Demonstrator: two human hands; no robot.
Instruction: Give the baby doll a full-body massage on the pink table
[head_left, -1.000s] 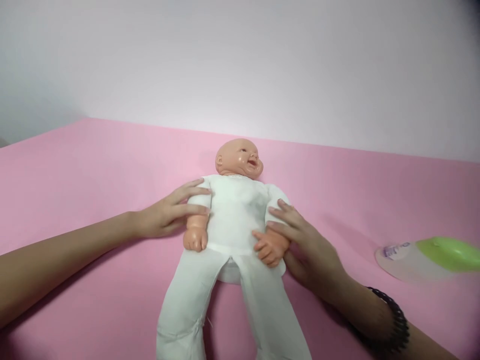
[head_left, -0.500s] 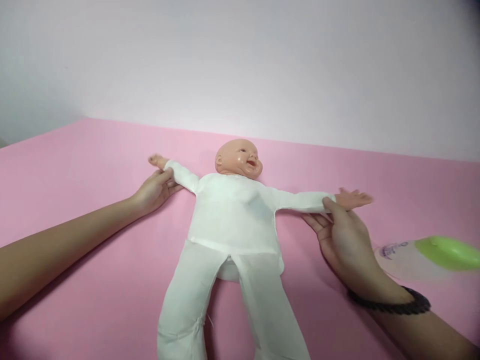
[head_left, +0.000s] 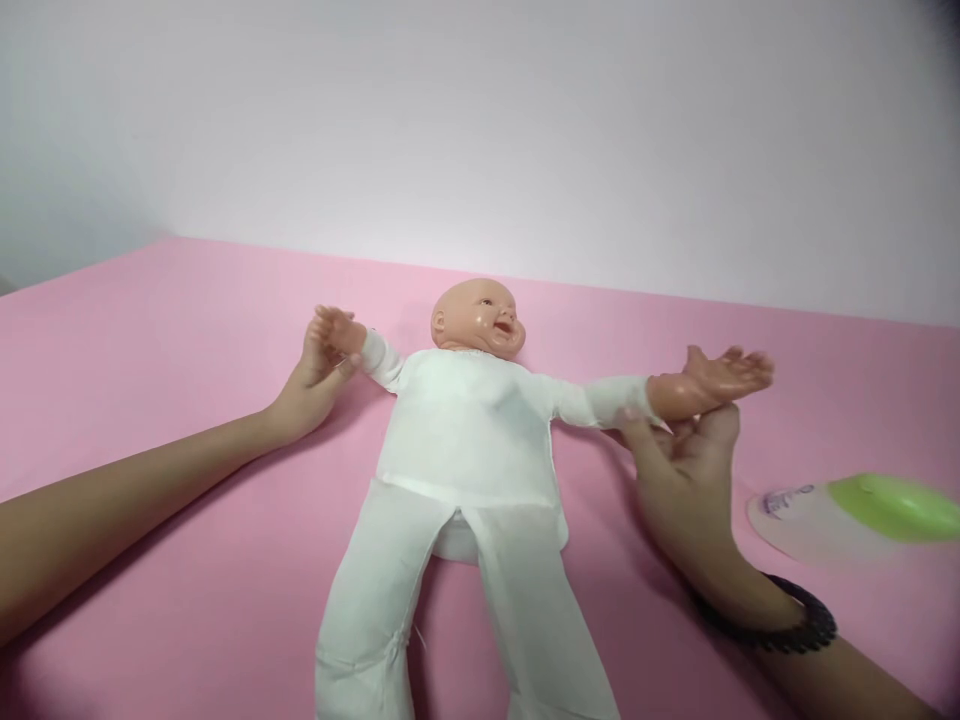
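A baby doll (head_left: 465, 430) with a bald plastic head and a white cloth body lies on its back, arms spread and head turned to the right. My left hand (head_left: 309, 392) is closed around the doll's wrist on the left side, its thumb near the cuff and its other fingers partly hidden behind the doll's hand. On the right, my right hand (head_left: 686, 485) grips the other arm near the cuff, thumb in front and fingers under the forearm. A black beaded bracelet circles my right wrist.
The doll rests on a pink surface (head_left: 187, 570) that meets a pale wall (head_left: 480, 130) at the back. To the right of my right hand lies a translucent bottle (head_left: 802, 520) with a green end and purple lettering.
Both doll hands have turned and shifted, the left one inward, the right one outward and up, showing more forearm beyond the cuff. My right hand has changed its hold slightly; the doll's body stays put.
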